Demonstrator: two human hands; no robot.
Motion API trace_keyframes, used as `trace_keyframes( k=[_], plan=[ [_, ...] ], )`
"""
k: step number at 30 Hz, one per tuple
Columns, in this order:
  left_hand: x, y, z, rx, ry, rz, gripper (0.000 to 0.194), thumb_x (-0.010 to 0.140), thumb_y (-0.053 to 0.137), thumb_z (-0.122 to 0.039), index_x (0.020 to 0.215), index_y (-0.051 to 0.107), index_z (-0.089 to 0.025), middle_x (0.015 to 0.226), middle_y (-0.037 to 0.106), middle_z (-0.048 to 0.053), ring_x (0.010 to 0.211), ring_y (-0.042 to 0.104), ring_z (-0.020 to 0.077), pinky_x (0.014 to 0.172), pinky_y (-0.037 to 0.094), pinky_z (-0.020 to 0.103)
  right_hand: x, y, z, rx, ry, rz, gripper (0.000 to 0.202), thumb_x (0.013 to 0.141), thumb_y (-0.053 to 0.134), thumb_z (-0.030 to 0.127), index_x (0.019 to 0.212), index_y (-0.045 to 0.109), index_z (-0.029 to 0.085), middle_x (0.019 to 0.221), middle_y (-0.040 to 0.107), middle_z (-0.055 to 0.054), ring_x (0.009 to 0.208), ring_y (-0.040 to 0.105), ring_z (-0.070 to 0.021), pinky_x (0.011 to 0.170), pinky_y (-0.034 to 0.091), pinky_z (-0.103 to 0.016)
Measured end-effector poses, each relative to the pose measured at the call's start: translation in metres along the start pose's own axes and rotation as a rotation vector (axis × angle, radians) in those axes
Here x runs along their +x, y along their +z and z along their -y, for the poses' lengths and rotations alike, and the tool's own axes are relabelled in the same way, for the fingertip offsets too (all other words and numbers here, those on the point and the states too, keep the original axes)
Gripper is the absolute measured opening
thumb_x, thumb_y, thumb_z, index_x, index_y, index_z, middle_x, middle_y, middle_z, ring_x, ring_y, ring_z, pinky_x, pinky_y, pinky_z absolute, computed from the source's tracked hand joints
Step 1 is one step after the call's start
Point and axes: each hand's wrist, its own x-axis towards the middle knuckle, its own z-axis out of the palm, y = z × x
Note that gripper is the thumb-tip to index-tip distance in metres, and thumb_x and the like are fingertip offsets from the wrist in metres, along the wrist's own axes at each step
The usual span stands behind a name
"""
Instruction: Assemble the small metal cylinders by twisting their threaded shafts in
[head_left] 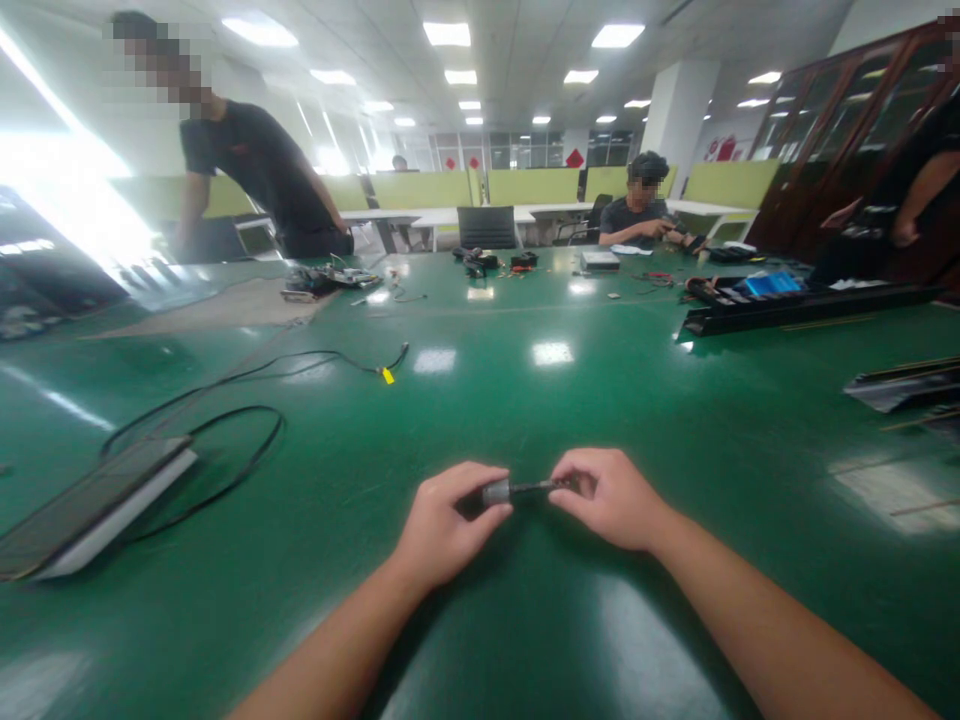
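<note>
Between thumb and fingers, my left hand (448, 522) grips a small grey metal cylinder (497, 492). A thin dark rod (531, 487) reaches from the cylinder toward the right. Its far end is pinched by the thumb and forefinger of my right hand (611, 500), which cover that tip. Cylinder and rod lie in one line, roughly level, just over the green table (480, 410). Too little of the piece shows to tell exactly what kind it is.
A flat panel-like device (97, 510) lies at left, with a black cable (247, 465) around it. A yellow-tagged plug end (388, 375) sits farther in. Black rails (810, 305) lie at right, assorted parts (330, 278) at the back. Several people stand or sit around the table.
</note>
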Motion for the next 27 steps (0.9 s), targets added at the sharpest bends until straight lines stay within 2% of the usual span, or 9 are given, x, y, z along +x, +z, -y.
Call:
trace_keyframes(
  k=[19, 27],
  plan=[
    [0.0014, -0.0009, -0.0014, 0.009, -0.02, -0.008, 0.025, 0.081, 0.072, -0.031, 0.104, 0.073, -0.022, 0.098, 0.075, 0.006, 0.089, 0.069, 0.0209, 0.083, 0.054, 0.033, -0.0002, -0.0021, -0.0011, -0.01, -0.002, 0.002, 0.006, 0.079, 0.071, 0.023, 0.082, 0.072, 0.018, 0.06, 0.056, 0.003, 0.053, 0.047, -0.0111, 0.055, 0.033, -0.023],
    [0.0019, -0.0029, 0.0034, 0.006, -0.092, -0.046, 0.024, 0.082, 0.072, -0.032, 0.104, 0.073, -0.022, 0.1, 0.074, 0.006, 0.09, 0.068, 0.0208, 0.085, 0.052, 0.034, -0.0005, -0.0013, 0.0015, -0.018, 0.003, 0.02, 0.008, 0.078, 0.072, 0.025, 0.082, 0.071, 0.018, 0.061, 0.057, 0.003, 0.054, 0.048, -0.0112, 0.055, 0.035, -0.023]
  ],
)
